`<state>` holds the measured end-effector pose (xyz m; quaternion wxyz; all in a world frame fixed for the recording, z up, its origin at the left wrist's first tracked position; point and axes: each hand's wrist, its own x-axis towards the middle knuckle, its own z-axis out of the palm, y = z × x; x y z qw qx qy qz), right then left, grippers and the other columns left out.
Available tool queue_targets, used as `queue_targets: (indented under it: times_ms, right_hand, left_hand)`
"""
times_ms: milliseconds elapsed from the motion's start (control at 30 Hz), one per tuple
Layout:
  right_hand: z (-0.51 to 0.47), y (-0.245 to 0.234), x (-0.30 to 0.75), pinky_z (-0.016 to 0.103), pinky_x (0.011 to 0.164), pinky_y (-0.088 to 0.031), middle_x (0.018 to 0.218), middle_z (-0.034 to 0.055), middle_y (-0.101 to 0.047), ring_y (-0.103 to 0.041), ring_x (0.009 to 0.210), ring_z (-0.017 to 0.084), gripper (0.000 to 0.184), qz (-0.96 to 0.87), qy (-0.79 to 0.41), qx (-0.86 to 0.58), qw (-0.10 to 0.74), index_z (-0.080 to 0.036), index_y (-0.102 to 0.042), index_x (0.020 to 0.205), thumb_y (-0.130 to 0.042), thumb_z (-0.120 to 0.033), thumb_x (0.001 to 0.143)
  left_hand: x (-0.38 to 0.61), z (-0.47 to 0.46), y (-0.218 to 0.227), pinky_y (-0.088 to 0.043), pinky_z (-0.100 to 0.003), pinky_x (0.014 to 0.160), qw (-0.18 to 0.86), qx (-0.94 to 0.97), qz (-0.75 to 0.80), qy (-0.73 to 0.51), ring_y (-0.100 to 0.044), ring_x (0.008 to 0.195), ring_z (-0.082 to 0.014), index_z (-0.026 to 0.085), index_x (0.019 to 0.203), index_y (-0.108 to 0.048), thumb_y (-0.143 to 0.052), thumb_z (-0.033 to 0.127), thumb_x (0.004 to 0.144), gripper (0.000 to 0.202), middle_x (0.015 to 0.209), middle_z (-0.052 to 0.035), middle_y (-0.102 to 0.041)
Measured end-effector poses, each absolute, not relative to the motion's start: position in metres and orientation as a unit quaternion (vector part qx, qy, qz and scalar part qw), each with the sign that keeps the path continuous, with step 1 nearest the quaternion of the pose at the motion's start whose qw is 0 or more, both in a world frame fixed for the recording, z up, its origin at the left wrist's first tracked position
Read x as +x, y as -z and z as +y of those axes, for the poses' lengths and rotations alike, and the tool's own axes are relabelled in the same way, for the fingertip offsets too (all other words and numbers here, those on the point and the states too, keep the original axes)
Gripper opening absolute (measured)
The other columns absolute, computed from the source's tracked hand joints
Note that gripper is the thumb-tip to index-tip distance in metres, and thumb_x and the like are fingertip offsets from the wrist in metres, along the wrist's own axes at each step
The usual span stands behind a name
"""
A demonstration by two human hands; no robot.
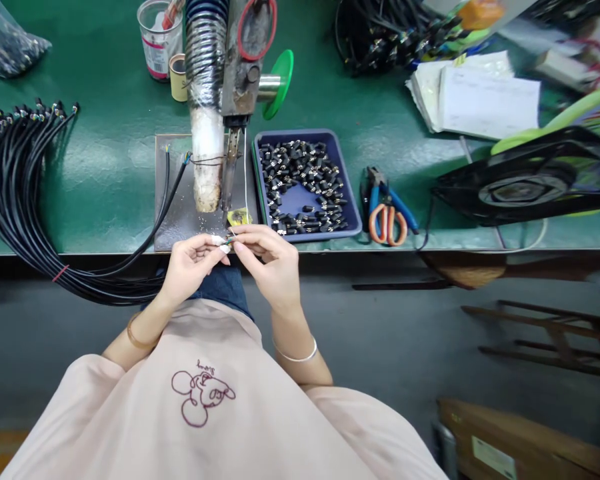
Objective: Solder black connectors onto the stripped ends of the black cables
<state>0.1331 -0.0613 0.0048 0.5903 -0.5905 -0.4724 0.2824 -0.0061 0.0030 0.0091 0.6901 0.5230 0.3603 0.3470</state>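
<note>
My left hand (193,265) and my right hand (275,267) meet at the table's front edge, both pinching at a tiny cable end with coloured wires (229,239). White covers sit on the left fingertips, and the fingers hide most of the piece. Just above them hangs the tip of a soldering iron (229,183) in a clamp, beside a foil-wrapped hose (207,160). To the left lies a bundle of black cables (25,200); two cable ends with bared wires rest on the grey plate (173,223). Right of the iron, a blue tray (300,200) holds many small black connectors.
Pliers (397,203) and orange-handled scissors (386,225) lie right of the tray. A fan (520,183) and papers (487,100) stand farther right. Behind are a solder spool (280,85), a plastic cup (157,50) and more black cables (380,33).
</note>
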Motion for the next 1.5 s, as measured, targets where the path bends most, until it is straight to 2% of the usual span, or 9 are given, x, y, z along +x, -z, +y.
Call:
queue_targets:
  times_ms: [267,500,600,700,800,900,1067,1300,1500]
  right_hand:
    - [-0.059,-0.001,0.137,0.025,0.075,-0.063,0.102,0.0043,-0.076,-0.073,0.086,0.014,0.007,-0.429,-0.346,-0.575,0.605,-0.023,-0.072,0.080,-0.070,-0.027,0.085]
    - [-0.059,0.002,0.137,0.029,0.078,-0.063,0.107,0.0065,-0.075,-0.074,0.087,0.015,0.013,-0.419,-0.364,-0.586,0.590,-0.021,-0.067,0.075,-0.070,-0.031,0.084]
    - [-0.061,0.000,0.132,0.030,0.077,-0.064,0.108,0.0064,-0.074,-0.075,0.086,0.016,0.011,-0.444,-0.317,-0.597,0.588,-0.021,-0.065,0.075,-0.066,-0.025,0.085]
    - [-0.063,-0.003,0.127,0.035,0.084,-0.063,0.104,0.0055,-0.075,-0.074,0.095,0.019,0.013,-0.499,-0.199,-0.620,0.572,-0.023,-0.067,0.074,-0.064,-0.018,0.086]
    - [-0.066,-0.003,0.126,0.037,0.085,-0.063,0.101,0.0051,-0.076,-0.073,0.099,0.020,0.012,-0.519,-0.134,-0.635,0.556,-0.024,-0.070,0.080,-0.065,-0.020,0.089]
    - [-0.069,-0.001,0.129,0.032,0.075,-0.063,0.102,0.0050,-0.076,-0.074,0.095,0.019,0.011,-0.482,-0.121,-0.645,0.581,-0.025,-0.071,0.090,-0.061,-0.024,0.094]
    - [-0.073,0.001,0.129,0.038,0.087,-0.063,0.102,0.0040,-0.077,-0.075,0.096,0.020,0.012,-0.499,-0.083,-0.617,0.603,-0.025,-0.068,0.091,-0.058,-0.020,0.095]
    - [-0.074,-0.003,0.121,0.036,0.081,-0.065,0.098,0.0032,-0.078,-0.076,0.091,0.019,0.009,-0.533,-0.073,-0.620,0.571,-0.026,-0.066,0.087,-0.063,-0.018,0.090]
    - [-0.071,0.003,0.122,0.027,0.071,-0.063,0.101,0.0057,-0.077,-0.077,0.083,0.016,0.006,-0.448,-0.135,-0.626,0.624,-0.023,-0.061,0.088,-0.062,-0.024,0.093]
  left_hand:
    - [-0.006,0.000,-0.008,-0.048,-0.020,0.054,0.654,0.580,0.346,-0.341,-0.057,0.051,-0.0089,0.014,0.075,-0.072,-0.075,0.038,0.082,0.025,0.058,-0.0005,-0.066]
    - [-0.005,-0.003,-0.007,-0.047,-0.019,0.058,0.624,0.613,0.354,-0.331,-0.059,0.053,-0.0088,0.014,0.077,-0.068,-0.067,0.027,0.086,0.016,0.060,-0.0009,-0.066]
    - [-0.004,-0.005,-0.007,-0.047,-0.020,0.057,0.616,0.610,0.368,-0.336,-0.058,0.053,-0.0088,0.015,0.076,-0.065,-0.066,0.027,0.087,0.017,0.060,-0.0003,-0.065]
    - [-0.004,-0.007,-0.008,-0.048,-0.019,0.056,0.624,0.588,0.381,-0.345,-0.059,0.054,-0.0092,0.015,0.076,-0.064,-0.069,0.030,0.086,0.019,0.062,0.0001,-0.064]
    - [-0.003,-0.005,-0.010,-0.047,-0.019,0.055,0.640,0.563,0.384,-0.354,-0.059,0.054,-0.0088,0.015,0.077,-0.064,-0.072,0.035,0.084,0.022,0.062,0.0003,-0.064]
    - [-0.004,-0.002,-0.010,-0.045,-0.019,0.052,0.667,0.538,0.376,-0.353,-0.055,0.050,-0.0074,0.016,0.079,-0.065,-0.075,0.038,0.082,0.025,0.061,0.0004,-0.066]
    - [-0.004,0.000,-0.006,-0.048,-0.019,0.055,0.680,0.529,0.370,-0.347,-0.058,0.052,-0.0080,0.015,0.079,-0.067,-0.076,0.035,0.080,0.022,0.061,-0.0005,-0.068]
    - [-0.006,-0.001,0.001,-0.049,-0.018,0.057,0.641,0.558,0.379,-0.367,-0.062,0.057,-0.0085,0.014,0.079,-0.066,-0.073,0.028,0.083,0.016,0.067,-0.0009,-0.069]
    - [-0.004,0.001,0.001,-0.045,-0.017,0.052,0.669,0.529,0.374,-0.364,-0.052,0.050,-0.0061,0.015,0.079,-0.065,-0.076,0.037,0.081,0.024,0.056,0.0041,-0.057]
